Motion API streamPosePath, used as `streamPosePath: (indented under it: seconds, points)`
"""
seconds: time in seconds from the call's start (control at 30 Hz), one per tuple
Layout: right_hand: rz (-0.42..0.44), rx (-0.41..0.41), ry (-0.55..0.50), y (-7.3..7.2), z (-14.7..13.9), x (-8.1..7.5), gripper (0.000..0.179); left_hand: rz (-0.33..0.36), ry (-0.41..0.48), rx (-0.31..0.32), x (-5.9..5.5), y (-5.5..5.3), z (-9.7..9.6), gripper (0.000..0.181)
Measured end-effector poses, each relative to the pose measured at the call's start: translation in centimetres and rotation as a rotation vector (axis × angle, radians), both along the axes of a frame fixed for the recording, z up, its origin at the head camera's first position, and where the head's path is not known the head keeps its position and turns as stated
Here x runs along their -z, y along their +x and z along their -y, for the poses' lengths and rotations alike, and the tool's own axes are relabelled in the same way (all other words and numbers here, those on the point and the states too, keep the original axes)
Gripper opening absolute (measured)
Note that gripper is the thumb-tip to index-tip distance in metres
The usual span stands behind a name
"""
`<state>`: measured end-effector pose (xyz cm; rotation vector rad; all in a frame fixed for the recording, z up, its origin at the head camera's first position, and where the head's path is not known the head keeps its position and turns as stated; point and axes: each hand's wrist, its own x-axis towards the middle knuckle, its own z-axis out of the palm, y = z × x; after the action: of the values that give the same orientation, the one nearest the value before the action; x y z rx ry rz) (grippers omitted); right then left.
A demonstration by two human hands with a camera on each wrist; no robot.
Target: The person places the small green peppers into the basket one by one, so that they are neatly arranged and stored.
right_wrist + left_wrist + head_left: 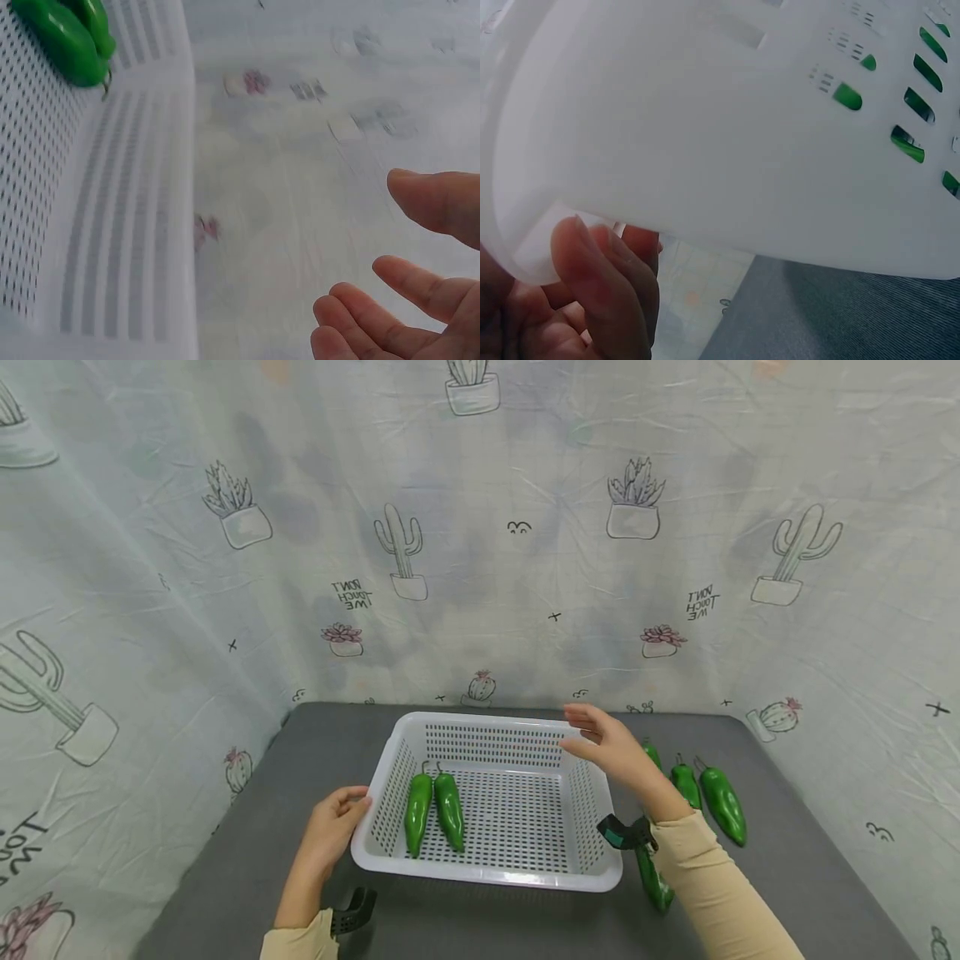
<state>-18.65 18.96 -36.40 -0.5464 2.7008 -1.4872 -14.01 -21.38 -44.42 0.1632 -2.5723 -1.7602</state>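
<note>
A white perforated plastic basket (487, 878) sits on the dark table, with two green peppers (417, 814) lying side by side in its left part. My left hand (330, 827) grips the basket's left rim; in the left wrist view its curled fingers (600, 289) show at the rim's edge. Over the basket's far right corner hovers my right hand (611, 750), thumb and fingers spread apart with nothing between them. The right wrist view shows that hand (420, 300) apart from the basket wall (127, 225).
Several more green peppers lie on the table right of the basket, among them one pepper (722, 803) at the far right and another (655, 878) partly behind the right wrist. A patterned cloth (480, 568) hangs around the table's back and sides.
</note>
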Motion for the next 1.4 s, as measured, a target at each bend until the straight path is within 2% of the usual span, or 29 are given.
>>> streamPosePath:
  seconds: [0.17,0.3,0.57,0.77,0.9,1.03,1.17,1.4]
  points:
    - [0.011,0.068,-0.017,1.7,-3.4,-0.1,0.062,-0.003,-0.008,0.005,-0.2,-0.2,0.1,0.033]
    - [0.011,0.124,-0.006,3.6,-6.2,0.5,0.063,-0.007,-0.009,0.01,-0.3,-0.4,0.0,0.033]
    - [0.01,0.249,0.041,7.1,-11.0,3.5,0.059,-0.007,-0.012,0.007,-0.3,-0.4,0.0,0.034]
    - [0.12,0.319,0.17,9.1,-13.5,5.7,0.061,-0.012,-0.009,0.01,-0.3,-0.4,0.0,0.034]
    - [0.219,0.3,0.19,10.3,-14.5,7.2,0.063,-0.01,-0.012,0.01,-0.2,-0.3,0.1,0.034]
    - [0.299,0.257,0.148,11.1,-14.9,8.8,0.063,-0.002,-0.007,0.009,-0.1,-0.2,0.1,0.034]
    - [0.348,0.223,0.088,11.6,-15.1,10.1,0.062,0.0,0.0,0.011,-0.1,-0.1,0.1,0.033]
    - [0.392,0.204,0.114,12.0,-15.3,11.3,0.06,0.002,0.012,0.007,-0.1,0.0,0.0,0.033]
